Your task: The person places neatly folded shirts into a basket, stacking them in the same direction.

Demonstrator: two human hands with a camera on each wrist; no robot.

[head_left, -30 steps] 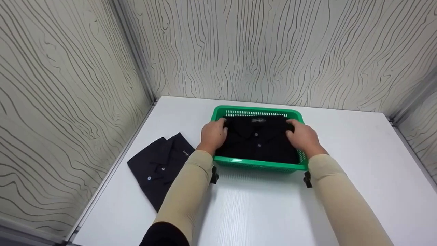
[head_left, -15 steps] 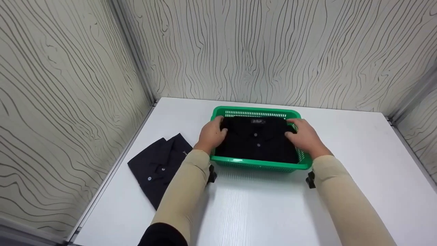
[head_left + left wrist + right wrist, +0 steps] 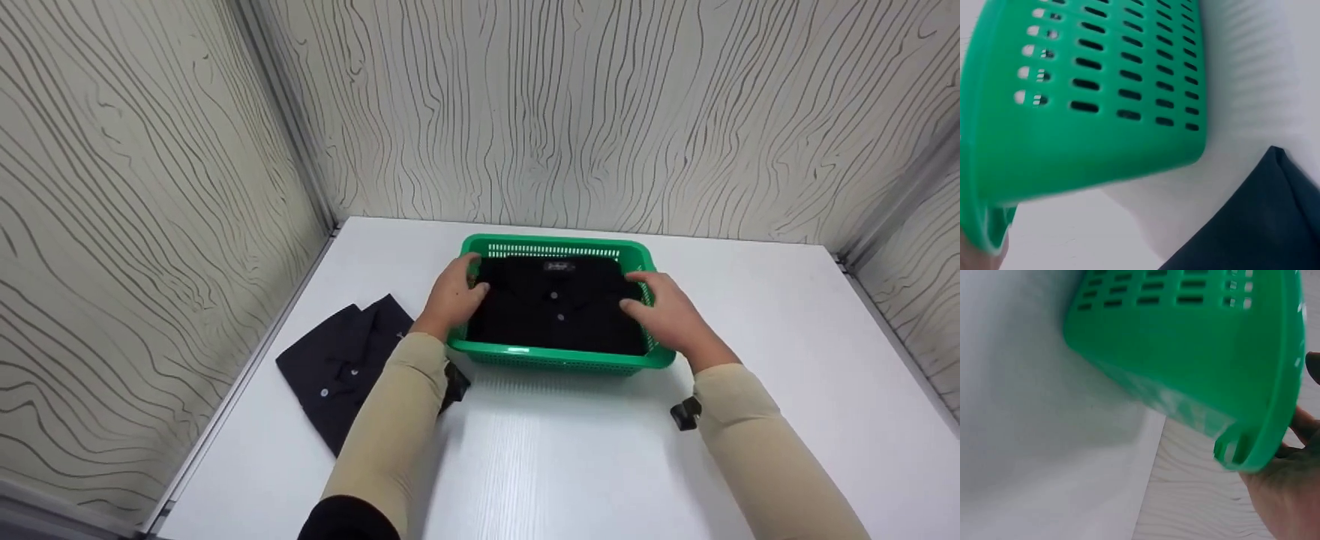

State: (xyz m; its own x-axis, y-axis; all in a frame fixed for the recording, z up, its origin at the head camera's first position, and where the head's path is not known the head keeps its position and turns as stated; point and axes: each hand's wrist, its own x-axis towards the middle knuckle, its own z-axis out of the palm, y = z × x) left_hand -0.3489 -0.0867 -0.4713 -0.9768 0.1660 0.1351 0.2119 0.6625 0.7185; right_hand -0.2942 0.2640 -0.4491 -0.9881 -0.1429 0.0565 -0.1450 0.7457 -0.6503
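Observation:
A folded black polo shirt (image 3: pixel 525 319) with light buttons and a neck label lies face up in a green plastic basket (image 3: pixel 562 357). My left hand (image 3: pixel 450 296) is over the basket's left rim, thumb and fingers spread apart at the shirt's edge. Over the right rim, my right hand (image 3: pixel 671 311) has its thumb and fingers spread, with a gap between them at the shirt's other edge. In the right wrist view the right hand (image 3: pixel 1289 495) shows partly behind the basket's rim. Only a sliver of the left hand (image 3: pixel 979 256) appears in the left wrist view.
Left of the basket, a second folded dark shirt (image 3: pixel 322 367) lies on the white table (image 3: pixel 525 465), partly covered by my left forearm. Patterned panels (image 3: pixel 487 112) stand behind and at the sides. Each wrist carries a small black camera mount (image 3: pixel 684 413).
Both hands have eased off the shirt's upper corners and moved outward, the right one opening wider. The shirt stays in the basket. The whole view has shifted slightly.

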